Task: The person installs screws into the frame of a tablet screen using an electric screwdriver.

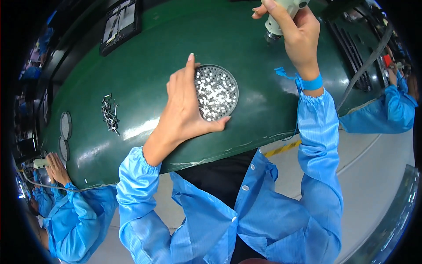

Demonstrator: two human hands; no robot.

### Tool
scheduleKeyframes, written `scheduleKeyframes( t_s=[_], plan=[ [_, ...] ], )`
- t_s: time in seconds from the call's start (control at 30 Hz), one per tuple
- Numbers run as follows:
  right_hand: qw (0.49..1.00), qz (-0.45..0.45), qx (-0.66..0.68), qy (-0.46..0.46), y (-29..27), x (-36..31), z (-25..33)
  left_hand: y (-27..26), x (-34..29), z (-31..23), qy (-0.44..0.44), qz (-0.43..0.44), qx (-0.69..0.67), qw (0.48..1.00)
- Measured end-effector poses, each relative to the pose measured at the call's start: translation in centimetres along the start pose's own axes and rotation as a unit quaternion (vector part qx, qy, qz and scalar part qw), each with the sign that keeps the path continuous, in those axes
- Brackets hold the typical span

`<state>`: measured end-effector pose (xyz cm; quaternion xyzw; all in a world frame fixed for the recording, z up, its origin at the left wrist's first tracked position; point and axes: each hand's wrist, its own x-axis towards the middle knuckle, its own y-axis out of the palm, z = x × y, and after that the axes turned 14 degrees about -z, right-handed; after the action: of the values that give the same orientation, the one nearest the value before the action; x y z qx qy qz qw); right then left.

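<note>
My left hand (180, 101) grips the left side of a round dark tray (237, 94) on the green table, its fingers along the far rim and its thumb at the near rim. Many small silver screws (215, 94) lie scattered over the tray, which has a pattern of small holes. At the upper right my right hand (303, 35) is closed round a pale electric screwdriver (274, 24), held apart from the tray with its tip pointing down. A blue strap (312, 82) circles my right wrist.
A loose pile of dark and silver screws (110, 113) lies left of the tray. Two more round trays (65, 125) sit farther left. A black frame-like device (121, 25) stands at the far left; dark strips (351, 57) lie right, near a grey cable (369, 59). Co-workers' sleeves (83, 220) flank me.
</note>
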<state>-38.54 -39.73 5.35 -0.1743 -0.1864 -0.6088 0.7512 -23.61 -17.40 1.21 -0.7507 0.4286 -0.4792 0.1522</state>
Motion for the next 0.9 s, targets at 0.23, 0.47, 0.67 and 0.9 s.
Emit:
scheduleKeyframes(
  t_s=[0.23,0.47,0.67,0.9],
  plan=[
    [0.890,0.098,0.439,-0.072,0.6,0.0,-0.2,0.8,-0.9,-1.5,-0.037,0.046,-0.038,0.998],
    [0.962,0.053,0.267,-0.030,0.3,0.0,-0.1,0.8,-0.8,-1.1,-0.052,0.032,-0.033,0.998],
    [0.994,0.022,0.104,0.000,-0.2,-0.6,2.2,0.5,-0.7,-0.6,-0.057,0.031,-0.011,0.998],
    [0.995,0.022,0.098,-0.001,0.1,-0.8,2.5,0.3,-0.8,-1.0,-0.068,0.044,-0.016,0.997]
  ],
)
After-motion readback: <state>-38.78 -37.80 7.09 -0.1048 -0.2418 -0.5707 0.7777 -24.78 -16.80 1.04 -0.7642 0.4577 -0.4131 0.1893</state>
